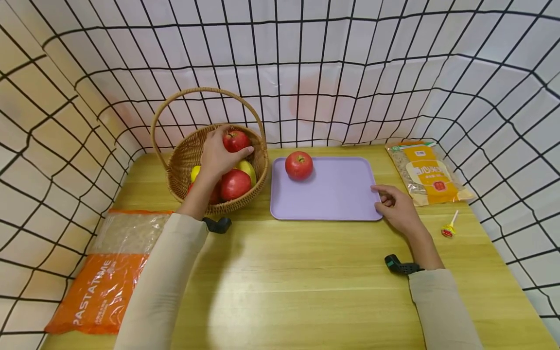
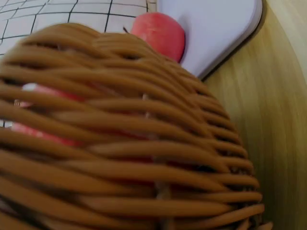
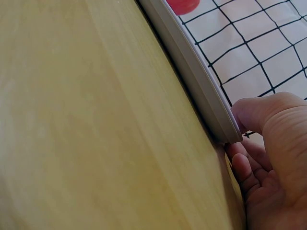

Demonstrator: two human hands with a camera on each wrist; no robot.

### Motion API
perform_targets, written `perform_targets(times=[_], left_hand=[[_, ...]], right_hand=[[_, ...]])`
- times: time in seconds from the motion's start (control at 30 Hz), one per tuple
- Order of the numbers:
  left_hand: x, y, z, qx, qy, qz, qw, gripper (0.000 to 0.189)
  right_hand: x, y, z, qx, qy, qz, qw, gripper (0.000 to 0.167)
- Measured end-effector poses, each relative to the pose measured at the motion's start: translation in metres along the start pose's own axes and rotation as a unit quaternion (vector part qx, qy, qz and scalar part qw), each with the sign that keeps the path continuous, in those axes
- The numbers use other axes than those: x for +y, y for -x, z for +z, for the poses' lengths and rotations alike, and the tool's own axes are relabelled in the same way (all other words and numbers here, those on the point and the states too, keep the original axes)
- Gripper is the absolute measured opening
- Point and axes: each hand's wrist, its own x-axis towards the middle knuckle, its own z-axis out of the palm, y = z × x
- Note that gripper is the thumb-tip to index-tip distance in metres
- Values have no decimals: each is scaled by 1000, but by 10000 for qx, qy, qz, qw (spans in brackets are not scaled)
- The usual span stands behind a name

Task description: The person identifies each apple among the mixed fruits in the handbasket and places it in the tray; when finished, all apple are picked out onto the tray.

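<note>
A person's left hand (image 1: 217,154) grips a red apple (image 1: 237,141) between thumb and fingers in a wicker basket (image 1: 178,171), above other fruit (image 1: 236,185). The right hand (image 1: 398,209) pinches the right edge of a lilac tray (image 1: 337,192), where a second apple (image 1: 299,166) sits at the far left. The step appears to be taking fruit out; next, the held apple likely needs lifting past the arched handle (image 1: 210,89), tray held steady.

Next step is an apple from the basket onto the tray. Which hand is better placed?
Likely the left hand: it is in the basket, curled around a red apple. The right hand grips the right end of the tray, the side away from the basket.
</note>
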Motion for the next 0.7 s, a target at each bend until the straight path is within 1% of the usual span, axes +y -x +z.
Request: perform_targets(times=[0.1,0.23,0.33,0.47,0.57,0.7], left_hand=[[0,-3,-2,-168,-33,-72,9998,94],[2,-6,-6,-456,-248,-111,9986,98],[3,-10,-7,-610,-332,-138,9975,99],[0,-16,-7,-684,-322,-132,9971,98],[-4,-18,-6,-691,-319,-70,9971,96],[-10,-18,-3,-730,-328,-146,9967,91]], right_hand=[[-1,0,-1,-24,7,30,10000,44],[-1,0,-1,-27,15,32,10000,44],[-1,0,-1,-16,5,19,10000,43],[-1,0,0,-19,7,-16,10000,43],[0,0,1,-2,29,-36,10000,43],[1,0,2,22,36,-55,10000,43]])
